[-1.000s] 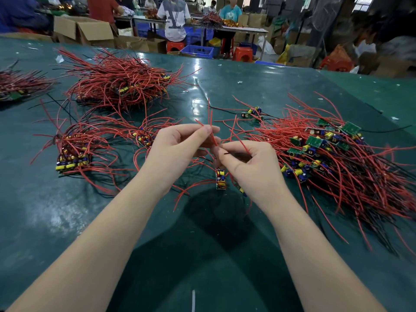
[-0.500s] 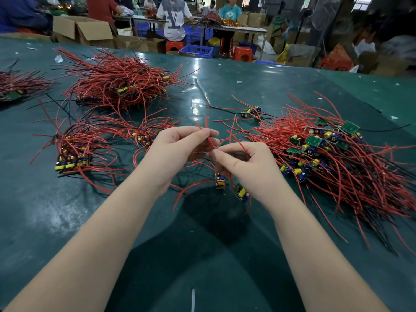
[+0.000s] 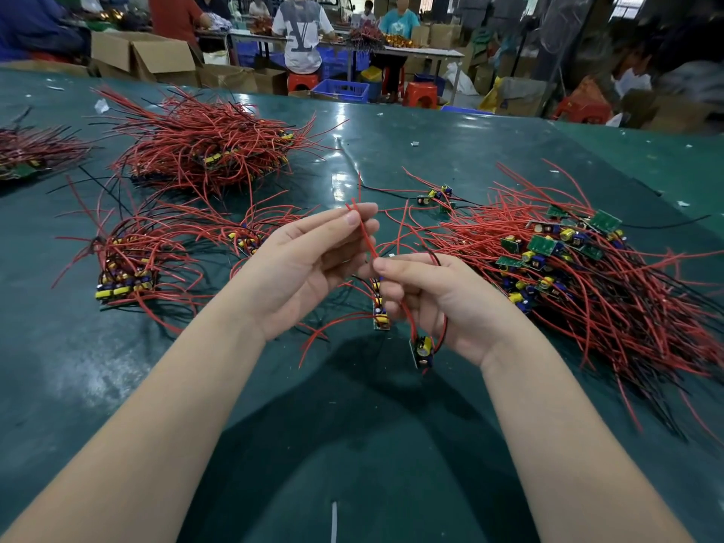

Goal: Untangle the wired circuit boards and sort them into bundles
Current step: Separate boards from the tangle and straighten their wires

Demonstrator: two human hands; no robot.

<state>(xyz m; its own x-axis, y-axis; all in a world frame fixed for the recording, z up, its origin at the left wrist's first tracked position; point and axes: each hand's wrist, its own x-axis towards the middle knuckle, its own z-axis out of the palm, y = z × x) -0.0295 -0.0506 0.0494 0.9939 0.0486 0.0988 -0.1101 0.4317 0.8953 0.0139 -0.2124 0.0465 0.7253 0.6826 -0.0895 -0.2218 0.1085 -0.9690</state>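
My left hand (image 3: 309, 264) pinches the upper ends of a few red wires (image 3: 366, 237) between thumb and fingertips. Just right of it, my right hand (image 3: 442, 299) pinches the same wires lower down. One small circuit board (image 3: 421, 350) hangs from them below my right palm. Another board (image 3: 379, 309) dangles between the two hands. A big tangled heap of red-wired boards (image 3: 568, 268) lies to the right on the green table (image 3: 117, 366). Sorted bundles lie to the left: a near one (image 3: 125, 272) and a small one (image 3: 247, 237).
A large bundle of red wires (image 3: 203, 146) lies at the back left, and another bundle (image 3: 35, 154) at the far left edge. A loose board (image 3: 435, 195) sits behind my hands. People, cardboard boxes and stools stand beyond the table's far edge.
Both hands have lifted and drawn slightly apart. The board under my right hand has come off the table and hangs in the air.
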